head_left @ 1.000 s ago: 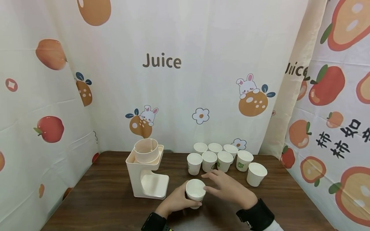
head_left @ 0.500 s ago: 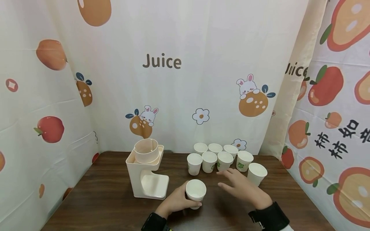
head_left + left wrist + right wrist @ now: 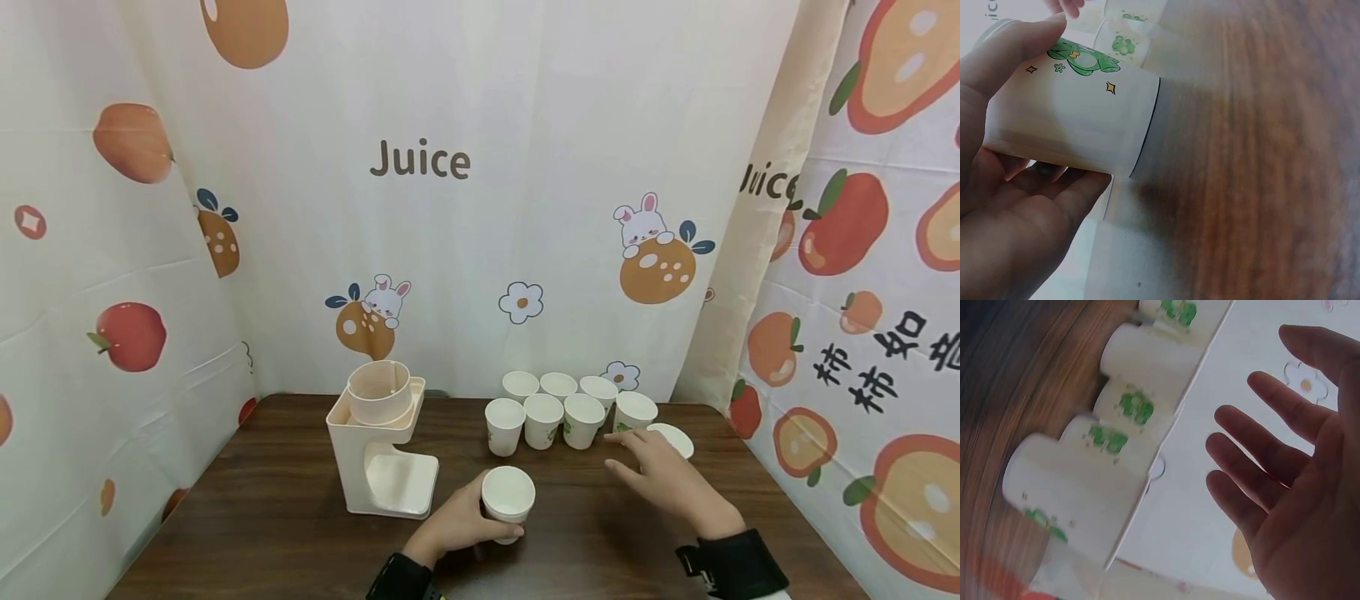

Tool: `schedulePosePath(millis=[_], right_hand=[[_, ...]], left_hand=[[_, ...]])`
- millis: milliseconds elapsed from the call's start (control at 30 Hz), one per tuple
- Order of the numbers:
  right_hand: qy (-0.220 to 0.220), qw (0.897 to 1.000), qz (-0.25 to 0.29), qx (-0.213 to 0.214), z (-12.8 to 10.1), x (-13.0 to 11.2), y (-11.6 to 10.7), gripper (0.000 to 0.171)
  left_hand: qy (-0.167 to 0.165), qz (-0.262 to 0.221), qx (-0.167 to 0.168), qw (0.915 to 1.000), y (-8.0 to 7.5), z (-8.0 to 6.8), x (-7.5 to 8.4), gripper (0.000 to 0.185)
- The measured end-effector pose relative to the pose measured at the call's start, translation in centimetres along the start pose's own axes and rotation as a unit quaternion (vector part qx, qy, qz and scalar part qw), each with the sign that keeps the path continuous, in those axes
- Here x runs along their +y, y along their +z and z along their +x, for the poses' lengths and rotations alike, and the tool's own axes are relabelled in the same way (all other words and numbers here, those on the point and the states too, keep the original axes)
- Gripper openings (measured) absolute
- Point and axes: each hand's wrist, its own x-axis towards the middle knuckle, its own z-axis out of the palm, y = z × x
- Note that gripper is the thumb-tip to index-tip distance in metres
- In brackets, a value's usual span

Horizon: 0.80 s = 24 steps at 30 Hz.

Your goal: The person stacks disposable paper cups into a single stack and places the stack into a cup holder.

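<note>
Paper cup (image 3: 507,501): stands upright near front-centre of the dark wood worktop (image 3: 262,517), just right of the cream juicer (image 3: 380,439); left hand (image 3: 454,522) wraps its side, fingers curled round it. Right hand (image 3: 663,477): fingers spread & straight, holding nothing, over the worktop beside a lone cup (image 3: 673,439) at the right end of the cluster. Cup cluster (image 3: 564,408): approx. two rows at the back, w/ green prints. Backdrop: cloth printed "Juice" (image 3: 420,158).

I see white paper cups (image 3: 543,419) printed with green frogs, a cream dispenser (image 3: 379,442) at centre left on a dark brown wood-grain table (image 3: 262,508), and white curtains (image 3: 465,217) patterned with orange fruit and rabbits.
</note>
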Motion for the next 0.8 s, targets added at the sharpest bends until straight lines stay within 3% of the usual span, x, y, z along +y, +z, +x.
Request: schedulePosePath(millis=[400,633,800], right_hand=[[0.058,0.998,-0.004,0.027,-1.1,2.6,-1.3,0.037],[0.066,0.997,-0.011,0.036,-1.1,4.3,-1.3,0.039],[0.088,0.996,-0.019,0.02,-0.9,5.5,-1.3,0.046]], left_hand=[[0.0,0.011,0.003,0.9999,0.0,-0.1,0.1,0.08],[0.003,0.005,0.0,1.0,0.0,-0.1,0.2,0.079],[0.002,0.005,-0.001,1.0,0.0,-0.1,0.1,0.079]])
